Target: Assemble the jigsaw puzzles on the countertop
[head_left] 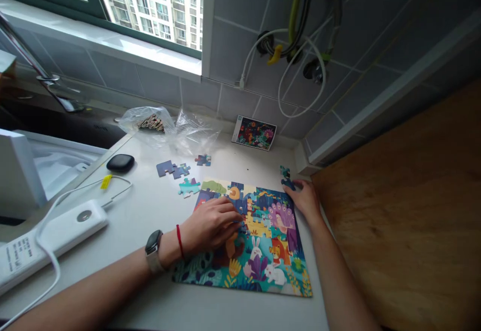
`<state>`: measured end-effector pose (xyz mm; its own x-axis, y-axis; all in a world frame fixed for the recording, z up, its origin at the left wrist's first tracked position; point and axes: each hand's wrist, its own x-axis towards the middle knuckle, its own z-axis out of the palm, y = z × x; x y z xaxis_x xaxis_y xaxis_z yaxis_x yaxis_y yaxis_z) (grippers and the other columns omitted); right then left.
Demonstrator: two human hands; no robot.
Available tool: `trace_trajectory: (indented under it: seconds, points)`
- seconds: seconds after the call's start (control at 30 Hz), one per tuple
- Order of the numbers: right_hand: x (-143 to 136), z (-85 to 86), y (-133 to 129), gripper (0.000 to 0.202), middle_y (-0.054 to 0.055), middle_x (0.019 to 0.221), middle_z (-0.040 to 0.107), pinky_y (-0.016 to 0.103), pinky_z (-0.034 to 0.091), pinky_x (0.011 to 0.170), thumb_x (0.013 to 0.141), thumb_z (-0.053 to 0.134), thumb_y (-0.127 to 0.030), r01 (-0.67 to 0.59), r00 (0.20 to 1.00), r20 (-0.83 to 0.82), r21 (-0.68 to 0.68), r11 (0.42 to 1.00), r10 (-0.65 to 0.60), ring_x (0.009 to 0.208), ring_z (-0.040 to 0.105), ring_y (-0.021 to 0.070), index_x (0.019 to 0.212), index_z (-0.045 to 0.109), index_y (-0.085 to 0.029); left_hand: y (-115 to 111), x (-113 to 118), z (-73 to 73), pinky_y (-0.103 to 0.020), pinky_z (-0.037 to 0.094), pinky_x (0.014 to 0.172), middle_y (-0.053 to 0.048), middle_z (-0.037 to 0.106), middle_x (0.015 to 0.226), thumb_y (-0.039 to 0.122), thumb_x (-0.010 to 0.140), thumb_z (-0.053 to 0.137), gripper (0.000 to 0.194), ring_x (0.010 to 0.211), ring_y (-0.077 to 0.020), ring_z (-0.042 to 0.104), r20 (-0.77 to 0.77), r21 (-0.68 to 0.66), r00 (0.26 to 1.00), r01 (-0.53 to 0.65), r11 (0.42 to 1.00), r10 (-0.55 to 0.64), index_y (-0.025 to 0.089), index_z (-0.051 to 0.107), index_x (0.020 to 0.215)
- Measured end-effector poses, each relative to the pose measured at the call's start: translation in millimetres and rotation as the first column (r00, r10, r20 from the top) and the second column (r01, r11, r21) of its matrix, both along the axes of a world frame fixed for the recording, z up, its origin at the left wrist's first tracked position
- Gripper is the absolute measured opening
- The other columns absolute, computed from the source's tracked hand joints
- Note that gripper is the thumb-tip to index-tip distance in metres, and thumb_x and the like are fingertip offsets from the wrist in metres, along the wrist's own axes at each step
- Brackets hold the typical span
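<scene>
A watch (153, 251) is circling the left wrist (169, 252), its dark, rounded-cornered display (154, 241) gleaming slightly against a greyish-beige band (154, 262). Between the watch and the left hand (216, 220), a thin red cord bracelet (179, 240) is wrapping the same wrist. Both forearms (95, 282) are showing bare.

1 wall of grey rectangular tiles (160, 83), pale grout lines. 1 dark-framed glass window (99, 7), upper left, admitting daylight; pale high-rise building (161, 2) beyond. 1 smooth white sill (112, 30), brightly lit. 1 plain white surface (128, 225) below. 1 dark sink (80, 125), left, with slender chrome tap (32, 52). 1 broad brown wood-grained panel (406, 210), right, shaded.
</scene>
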<state>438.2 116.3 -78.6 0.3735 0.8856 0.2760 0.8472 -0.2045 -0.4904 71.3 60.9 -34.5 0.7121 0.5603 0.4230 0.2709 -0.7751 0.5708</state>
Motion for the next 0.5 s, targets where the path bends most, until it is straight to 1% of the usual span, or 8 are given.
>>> trace_trajectory:
  seconds: [0.07,0.17,0.23,0.3,0.37,0.43,0.5]
  points:
    - [0.3,0.8,-0.5,0.05,0.014,0.099,0.075,0.046,0.055,0.087,0.067,0.08,-0.054,-0.032,0.993,-0.108,0.057,0.998,0.038,0.093,0.071,0.0327,0.101,0.07,-0.019,3.6,-2.4,-0.6,-0.038,0.054,0.08,-0.009,0.072,0.097,0.024,0.107,0.048,0.023,0.092,-0.0242,0.062,-0.003,-0.011,1.0,-0.027,1.0,0.027,0.019,0.07,0.107]
    - [-6.7,7.4,-4.8,0.048,0.008,0.085,0.074,0.039,0.056,0.073,0.075,0.075,-0.056,-0.093,0.947,-0.292,0.161,0.982,0.138,0.077,0.069,0.0259,0.106,0.068,-0.019,5.7,-3.8,-1.8,-0.039,0.054,0.083,-0.009,0.072,0.1,0.023,0.107,0.048,0.021,0.096,-0.0245,0.061,-0.007,-0.021,0.999,-0.038,0.999,0.038,0.019,0.069,0.106]
    - [-16.9,15.0,-9.7,0.045,0.008,0.087,0.074,0.036,0.056,0.07,0.081,0.073,-0.054,-0.156,0.902,-0.37,0.198,0.968,0.222,0.076,0.068,0.0236,0.109,0.071,-0.019,5.2,-3.1,-3.2,-0.039,0.054,0.084,-0.009,0.072,0.102,0.022,0.107,0.049,0.019,0.097,-0.0246,0.06,-0.012,-0.033,0.999,-0.035,0.999,0.035,0.02,0.068,0.106]
    - [-30.4,23.0,-15.9,0.04,0.008,0.09,0.075,0.034,0.056,0.071,0.084,0.073,-0.05,-0.247,0.854,-0.422,0.183,0.951,0.303,0.078,0.069,0.0225,0.11,0.074,-0.019,4.2,-1.9,-5.0,-0.039,0.053,0.085,-0.009,0.072,0.103,0.022,0.107,0.05,0.019,0.099,-0.0246,0.059,-0.018,-0.046,1.0,-0.024,0.999,0.023,0.02,0.068,0.106]
    - [-44.6,29.2,-22.4,0.037,0.006,0.089,0.075,0.033,0.057,0.07,0.087,0.072,-0.048,-0.332,0.797,-0.483,0.154,0.931,0.364,0.076,0.069,0.0211,0.112,0.076,-0.02,3.3,-0.9,-6.8,-0.04,0.053,0.087,-0.009,0.072,0.105,0.023,0.107,0.05,0.018,0.1,-0.0246,0.059,-0.023,-0.058,1.0,-0.008,0.998,0.007,0.02,0.068,0.107]
    - [-56.3,33.2,-28.0,0.036,0.005,0.086,0.075,0.032,0.058,0.069,0.088,0.073,-0.047,-0.372,0.752,-0.535,0.138,0.918,0.385,0.073,0.069,0.0195,0.112,0.077,-0.021,2.8,-0.5,-7.9,-0.04,0.053,0.088,-0.009,0.071,0.106,0.023,0.107,0.051,0.018,0.101,-0.0247,0.059,-0.022,-0.067,1.0,-0.001,0.998,0.0,0.02,0.069,0.107]
    - [-63.5,35.6,-31.7,0.036,0.004,0.083,0.074,0.029,0.058,0.063,0.087,0.075,-0.047,-0.374,0.719,-0.589,0.12,0.919,0.37,0.067,0.067,0.0179,0.11,0.078,-0.02,2.7,-0.8,-8.0,-0.041,0.054,0.089,-0.008,0.071,0.106,0.023,0.107,0.051,0.019,0.102,-0.0246,0.059,-0.022,-0.081,1.0,-0.002,0.997,0.0,0.02,0.069,0.107]
